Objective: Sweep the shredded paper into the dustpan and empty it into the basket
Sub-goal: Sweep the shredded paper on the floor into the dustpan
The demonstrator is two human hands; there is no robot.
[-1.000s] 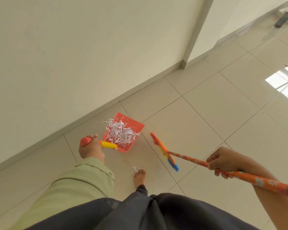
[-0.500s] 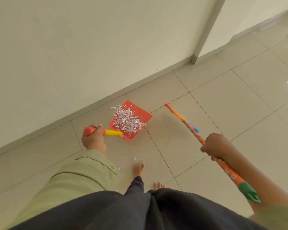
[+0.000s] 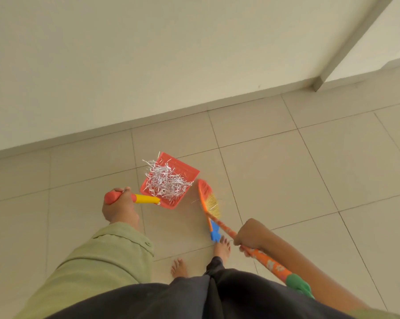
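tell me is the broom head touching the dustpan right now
Apart. The head view shows a strip of bare floor tile between the broom head and the near right edge of the dustpan.

We stand in what looks like a room of a home. The floor is laid with large pale glossy tiles with thin dark grout lines, and it meets a plain cream wall along a low skirting. At the upper right the wall turns at a corner trim. Our bare feet on the tiles and the small toy-bright plastic dustpan and broom suit a household.
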